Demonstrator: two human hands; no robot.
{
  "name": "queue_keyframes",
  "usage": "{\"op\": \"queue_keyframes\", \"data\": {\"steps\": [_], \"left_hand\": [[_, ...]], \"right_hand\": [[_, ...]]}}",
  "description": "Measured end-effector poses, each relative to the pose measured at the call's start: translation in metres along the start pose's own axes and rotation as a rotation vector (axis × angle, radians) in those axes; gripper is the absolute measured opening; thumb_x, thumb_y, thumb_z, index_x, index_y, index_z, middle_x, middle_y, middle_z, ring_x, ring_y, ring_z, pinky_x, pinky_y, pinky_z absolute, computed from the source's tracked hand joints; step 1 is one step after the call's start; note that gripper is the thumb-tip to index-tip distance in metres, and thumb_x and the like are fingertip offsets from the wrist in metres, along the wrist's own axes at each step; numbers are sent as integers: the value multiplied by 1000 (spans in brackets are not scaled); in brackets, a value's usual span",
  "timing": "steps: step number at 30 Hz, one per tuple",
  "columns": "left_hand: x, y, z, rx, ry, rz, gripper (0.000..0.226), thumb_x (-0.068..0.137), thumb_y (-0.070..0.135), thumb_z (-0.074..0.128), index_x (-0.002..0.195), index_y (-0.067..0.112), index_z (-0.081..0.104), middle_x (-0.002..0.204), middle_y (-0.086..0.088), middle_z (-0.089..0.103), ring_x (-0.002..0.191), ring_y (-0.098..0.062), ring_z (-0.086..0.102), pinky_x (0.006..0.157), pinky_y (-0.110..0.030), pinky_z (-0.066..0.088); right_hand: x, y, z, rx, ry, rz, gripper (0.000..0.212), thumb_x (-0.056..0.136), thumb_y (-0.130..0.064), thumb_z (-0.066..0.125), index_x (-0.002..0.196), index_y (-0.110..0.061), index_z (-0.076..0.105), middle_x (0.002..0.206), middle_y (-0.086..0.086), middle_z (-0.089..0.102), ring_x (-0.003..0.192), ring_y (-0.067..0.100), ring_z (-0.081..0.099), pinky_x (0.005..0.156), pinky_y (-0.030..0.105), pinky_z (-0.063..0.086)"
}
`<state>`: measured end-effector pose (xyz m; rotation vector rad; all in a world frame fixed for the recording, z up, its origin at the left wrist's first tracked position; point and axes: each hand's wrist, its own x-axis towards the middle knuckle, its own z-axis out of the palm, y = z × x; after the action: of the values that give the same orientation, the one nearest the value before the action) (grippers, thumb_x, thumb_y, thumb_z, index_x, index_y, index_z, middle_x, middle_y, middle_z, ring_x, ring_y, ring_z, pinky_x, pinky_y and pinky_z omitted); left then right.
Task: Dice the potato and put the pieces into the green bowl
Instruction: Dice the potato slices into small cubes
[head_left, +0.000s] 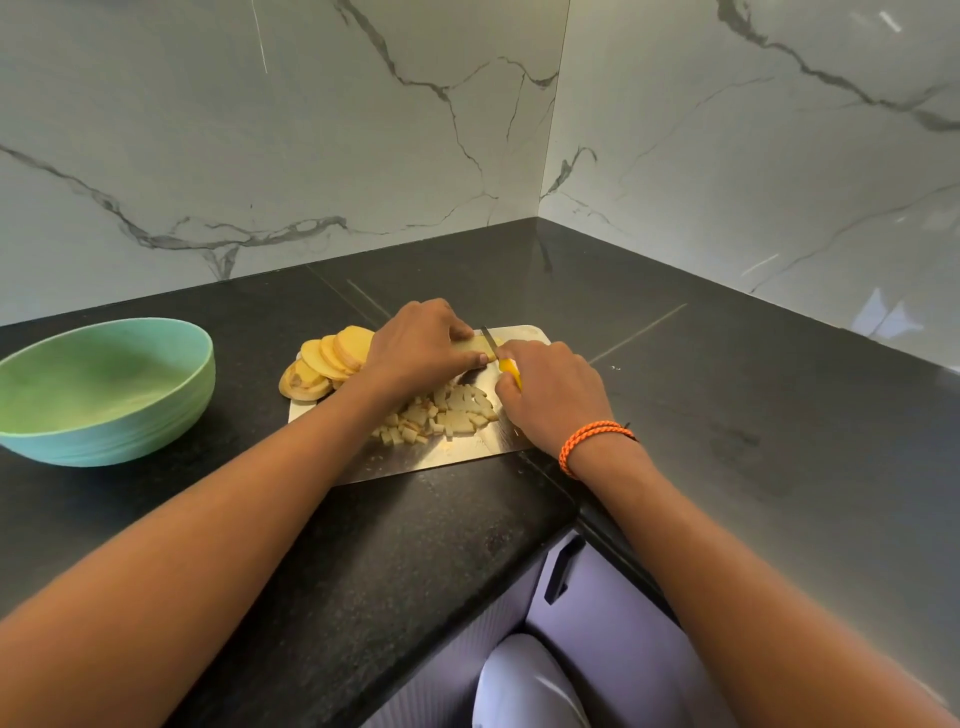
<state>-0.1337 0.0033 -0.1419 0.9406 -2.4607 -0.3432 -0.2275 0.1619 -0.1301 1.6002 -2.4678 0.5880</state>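
- The job looks about half done, maybe a bit less.
- A pile of small potato cubes (441, 415) lies on the near part of the shiny cutting board (457, 457). That part of the dicing is done.
- A row of round potato slices (324, 364) leans at the far left end of the board. They are not cut up yet.
- The left hand (421, 345) is on the far side of the board. Its fingers (467, 332) are curled around a few slices (480, 347) and hold them down.
- The right hand (553, 395) is just to the right. Its fingers are wrapped around the yellow handle of a knife (506, 364).
- The knife blade sits right at the end of the held slices, so I think they are being cut into strips now.
- The green bowl (104, 415) sits on the dark tabletop (363, 545), to the left of the board and a little apart from it. I see no potato in it.
- Still to do: cut the held slices into cubes, dice the leaning slices, then move all the cubes into the bowl.
- There is an orange band (589, 441) on the right wrist.
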Motion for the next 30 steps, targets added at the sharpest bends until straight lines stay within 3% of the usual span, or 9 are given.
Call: {"op": "queue_keyframes", "data": {"steps": [12,19,23,26,30], "left_hand": [[-3,7,0,22,5,-34,47,91,55,76,126,25,77,127,7,65,109,-13,57,77,-31,44],[-2,8,0,82,32,-47,49,93,56,73,130,23,75,130,4,65,112,-17,58,75,-31,43],[-1,6,-2,82,-1,-41,49,92,57,74,129,24,76,129,5,67,108,-14,58,75,-31,45],[0,4,-6,45,-35,-61,40,90,51,77,113,19,83,114,2,77,93,-15,66,74,-36,58],[-3,1,-8,24,-40,-52,31,89,49,78,95,19,85,98,-3,79,89,-19,70,78,-44,63]], "right_hand": [[-32,3,-9,24,-11,20,37,101,-32,47,135,-26,60,115,7,69,97,29,64,79,39,53],[-55,6,-16,17,-6,-2,38,103,-36,47,139,-29,57,108,5,68,93,25,62,77,38,52],[-54,4,-19,109,97,17,39,101,-34,48,139,-31,59,89,3,68,81,23,62,73,39,55],[-39,-1,-14,143,131,18,39,101,-33,49,139,-32,58,81,1,65,78,22,61,67,34,48],[-16,-4,-4,130,49,52,41,100,-30,49,140,-29,59,108,10,69,97,32,62,78,40,50]]}}
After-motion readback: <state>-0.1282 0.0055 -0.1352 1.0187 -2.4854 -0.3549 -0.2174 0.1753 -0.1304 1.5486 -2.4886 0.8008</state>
